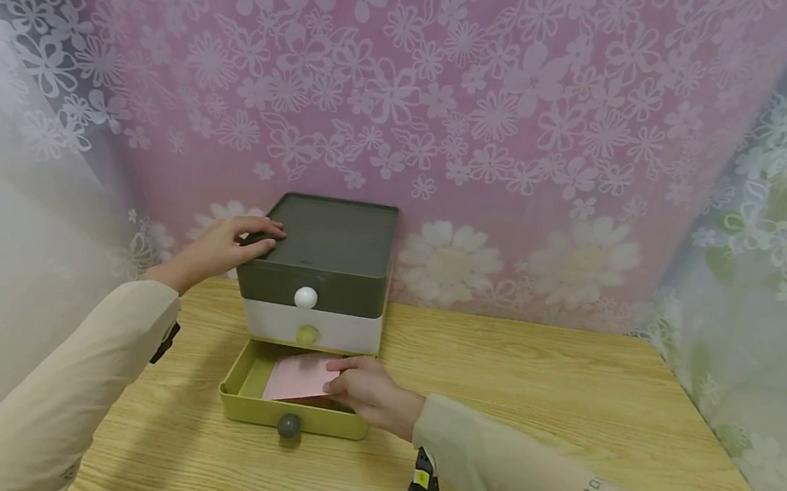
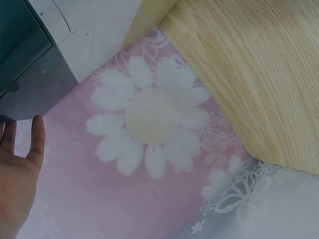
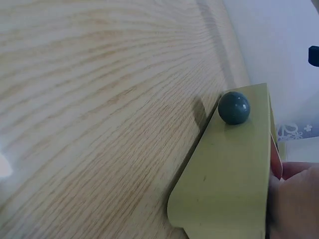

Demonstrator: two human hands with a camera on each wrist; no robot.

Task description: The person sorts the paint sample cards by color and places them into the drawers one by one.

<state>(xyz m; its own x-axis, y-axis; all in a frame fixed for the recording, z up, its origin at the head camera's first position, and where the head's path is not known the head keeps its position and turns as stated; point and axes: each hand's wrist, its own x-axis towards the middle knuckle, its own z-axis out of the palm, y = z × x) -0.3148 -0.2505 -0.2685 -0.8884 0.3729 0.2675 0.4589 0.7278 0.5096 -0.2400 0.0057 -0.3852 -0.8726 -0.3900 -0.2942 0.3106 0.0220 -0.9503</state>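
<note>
While the drawer stands open:
Right hand (image 1: pixel 364 390): grip pinches a pink paper sheet (image 1: pixel 298 378), fingers curled on its edge.
Paper: lies inside the pulled-out yellow-green plastic drawer (image 1: pixel 242 390) with a grey ball knob (image 1: pixel 289 426).
Left hand (image 1: pixel 226 247): relaxed fingers rest on the dark green drawer cabinet (image 1: pixel 331 242), holding nothing.
Cabinet: stands on the pale wooden counter (image 1: pixel 535 407).

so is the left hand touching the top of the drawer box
Touching. The head view shows the left hand with its fingers resting on the dark top of the drawer box, no gap between them.

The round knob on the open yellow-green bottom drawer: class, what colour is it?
The round knob is dark grey-blue, clearest in the right wrist view.
</note>
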